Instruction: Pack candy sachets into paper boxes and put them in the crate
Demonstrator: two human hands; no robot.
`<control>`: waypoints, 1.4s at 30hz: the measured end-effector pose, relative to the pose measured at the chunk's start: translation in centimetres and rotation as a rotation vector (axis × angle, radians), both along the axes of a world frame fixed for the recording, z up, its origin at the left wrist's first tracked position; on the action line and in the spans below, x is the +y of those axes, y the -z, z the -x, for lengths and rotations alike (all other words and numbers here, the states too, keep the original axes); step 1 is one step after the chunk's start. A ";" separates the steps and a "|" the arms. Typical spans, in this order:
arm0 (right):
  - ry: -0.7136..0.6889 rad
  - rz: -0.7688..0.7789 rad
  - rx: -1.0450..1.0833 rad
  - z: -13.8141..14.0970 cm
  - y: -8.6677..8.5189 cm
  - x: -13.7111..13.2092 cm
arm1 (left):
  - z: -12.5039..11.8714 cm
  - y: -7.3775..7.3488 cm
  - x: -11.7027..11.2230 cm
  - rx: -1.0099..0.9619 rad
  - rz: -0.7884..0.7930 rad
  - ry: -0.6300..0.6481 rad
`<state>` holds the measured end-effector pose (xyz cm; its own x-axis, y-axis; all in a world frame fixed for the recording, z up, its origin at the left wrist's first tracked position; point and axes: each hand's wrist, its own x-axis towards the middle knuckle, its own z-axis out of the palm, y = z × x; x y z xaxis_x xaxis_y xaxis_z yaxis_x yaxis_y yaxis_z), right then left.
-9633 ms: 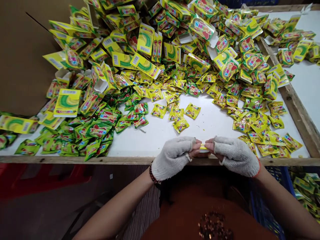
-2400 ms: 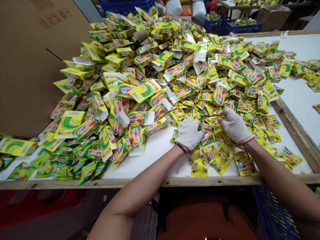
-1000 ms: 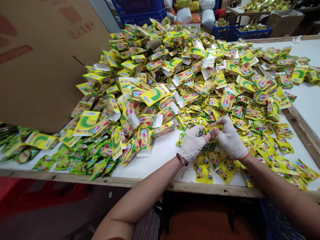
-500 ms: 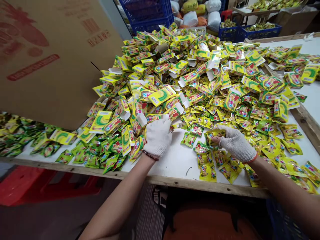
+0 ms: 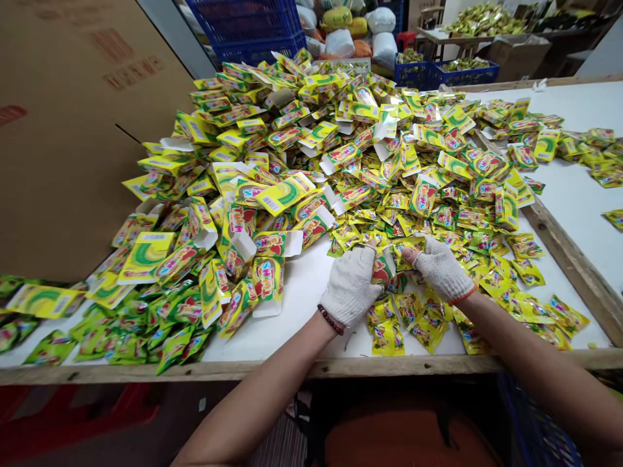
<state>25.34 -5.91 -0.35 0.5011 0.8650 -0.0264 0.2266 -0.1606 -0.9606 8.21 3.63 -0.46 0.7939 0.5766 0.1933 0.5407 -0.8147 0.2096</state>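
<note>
Foil candy sachets (image 5: 384, 267) lie heaped between the hands: light, soft and slippery, best taken by the crimped end seal (the film may slide on knit gloves (image 5: 361, 293)). The left hand (image 5: 349, 285) and right hand (image 5: 440, 269) are half-closed among them; any grip is hidden. Folded yellow carton blanks (image 5: 285, 193) crowd the left.

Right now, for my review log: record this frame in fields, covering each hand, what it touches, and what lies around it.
left hand: left hand in a knit glove, fingers against foil sachets
right hand: right hand in a knit glove, touching the same sachet pile
nearby: yellow cartons, partly open, beside the left hand
rest: cardboard sheet, white table with wooden edge, blue crates
</note>
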 end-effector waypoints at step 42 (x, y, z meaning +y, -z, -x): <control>-0.347 0.159 -0.325 -0.5 -2.0 -0.4 | 0.4 0.9 -0.9 0.006 -0.140 0.136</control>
<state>25.85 -6.35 1.70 0.1885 0.9801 -0.0617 0.5758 -0.1611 -0.8016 7.81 2.74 -1.37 0.8641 0.4312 0.2596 0.4240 -0.9015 0.0862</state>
